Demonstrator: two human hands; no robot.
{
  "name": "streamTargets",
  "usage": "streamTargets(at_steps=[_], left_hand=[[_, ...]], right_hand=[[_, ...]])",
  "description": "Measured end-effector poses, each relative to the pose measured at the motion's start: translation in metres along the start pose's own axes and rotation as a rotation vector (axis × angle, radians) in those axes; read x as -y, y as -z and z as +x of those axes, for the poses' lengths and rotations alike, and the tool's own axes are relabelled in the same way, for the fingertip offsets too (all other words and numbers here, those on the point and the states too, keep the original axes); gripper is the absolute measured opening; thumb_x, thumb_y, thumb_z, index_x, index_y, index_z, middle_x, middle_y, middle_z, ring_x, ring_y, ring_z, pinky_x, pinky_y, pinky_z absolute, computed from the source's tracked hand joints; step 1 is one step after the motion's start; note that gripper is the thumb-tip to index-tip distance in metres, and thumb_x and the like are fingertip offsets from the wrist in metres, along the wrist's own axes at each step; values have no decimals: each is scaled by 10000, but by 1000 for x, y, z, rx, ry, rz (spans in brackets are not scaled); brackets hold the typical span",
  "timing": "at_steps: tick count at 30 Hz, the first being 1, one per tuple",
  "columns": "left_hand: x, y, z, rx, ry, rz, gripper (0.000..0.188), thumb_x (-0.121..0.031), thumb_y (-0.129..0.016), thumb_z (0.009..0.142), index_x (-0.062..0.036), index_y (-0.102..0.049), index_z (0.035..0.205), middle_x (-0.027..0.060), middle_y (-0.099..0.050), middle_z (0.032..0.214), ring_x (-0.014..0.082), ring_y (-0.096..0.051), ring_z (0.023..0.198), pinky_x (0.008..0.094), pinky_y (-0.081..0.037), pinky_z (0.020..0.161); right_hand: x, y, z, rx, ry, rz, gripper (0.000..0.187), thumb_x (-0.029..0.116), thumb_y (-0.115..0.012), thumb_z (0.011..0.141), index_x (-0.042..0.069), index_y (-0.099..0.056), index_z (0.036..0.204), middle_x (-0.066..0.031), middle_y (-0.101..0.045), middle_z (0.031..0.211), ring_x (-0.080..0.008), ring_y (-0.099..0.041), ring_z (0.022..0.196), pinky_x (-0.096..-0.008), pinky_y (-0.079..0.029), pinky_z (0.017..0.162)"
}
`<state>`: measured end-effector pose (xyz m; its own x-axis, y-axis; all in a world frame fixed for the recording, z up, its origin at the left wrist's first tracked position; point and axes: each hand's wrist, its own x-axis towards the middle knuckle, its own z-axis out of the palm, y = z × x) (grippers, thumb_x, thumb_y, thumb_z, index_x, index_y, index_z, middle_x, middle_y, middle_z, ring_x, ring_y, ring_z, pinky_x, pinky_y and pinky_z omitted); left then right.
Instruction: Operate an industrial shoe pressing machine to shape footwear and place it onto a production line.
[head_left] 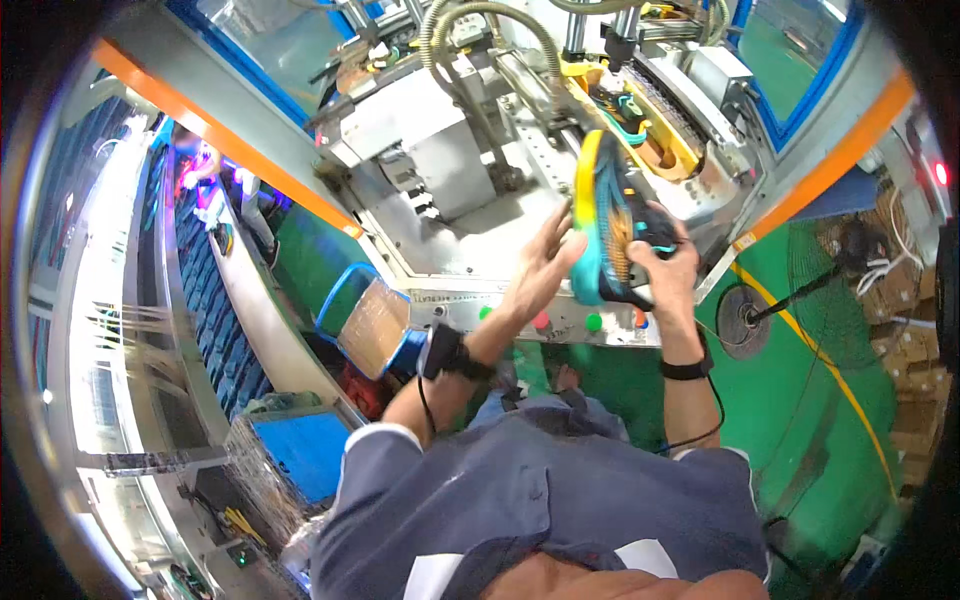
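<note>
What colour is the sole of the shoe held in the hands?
The sole is yellow at the top, turning teal toward the bottom; the head view shows it.

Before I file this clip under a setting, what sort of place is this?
Most likely a shoe factory floor: both hands hold a teal and yellow shoe at a grey pressing machine, another shoe is clamped in it, and the green floor has yellow lines.

shoe [606, 232]: heel hidden by right hand [662, 262] | far worker [205, 180]: blurred | fan [835, 290]: partly cut off
</note>
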<state>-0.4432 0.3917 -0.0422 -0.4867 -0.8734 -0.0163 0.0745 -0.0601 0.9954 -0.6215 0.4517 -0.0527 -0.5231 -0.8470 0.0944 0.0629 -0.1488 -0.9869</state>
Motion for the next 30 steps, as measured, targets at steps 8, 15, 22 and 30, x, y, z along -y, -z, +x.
streamTargets(at_steps=[8,15,22,30], left_hand=[[90,4,264,-284,-15,392,718,-401,-710,761,77,-439,1223,238,-614,1114,338,-599,1041,390,-463,899],[145,51,360,-416,251,645,653,-276,-708,709,79,-447,1191,302,-583,1131,394,-594,1059,430,-490,886],[62,143,287,-257,384,-241,352,-158,-675,775,58,-578,1035,149,-666,935,280,-664,793,370,-550,693],[-1,225,16,-253,375,-396,541,-192,-679,820,47,-482,1263,79,-604,1088,146,-592,943,285,-494,790]], right_hand=[[4,78,34,-378,59,10,603,57,-746,664,-17,-540,1226,-85,-603,1116,-167,-586,982,-300,-459,907],[22,63,31,-510,114,-258,554,55,-695,725,-25,-524,1246,-87,-593,1116,-177,-580,972,-313,-458,912],[53,-1,193,-361,105,-596,492,129,-732,717,-16,-597,1167,-90,-643,1021,-155,-593,920,-285,-474,834],[-53,-183,339,250,-78,-1168,470,284,-756,652,-83,-654,928,-208,-680,880,-305,-672,834,-359,-523,738]])
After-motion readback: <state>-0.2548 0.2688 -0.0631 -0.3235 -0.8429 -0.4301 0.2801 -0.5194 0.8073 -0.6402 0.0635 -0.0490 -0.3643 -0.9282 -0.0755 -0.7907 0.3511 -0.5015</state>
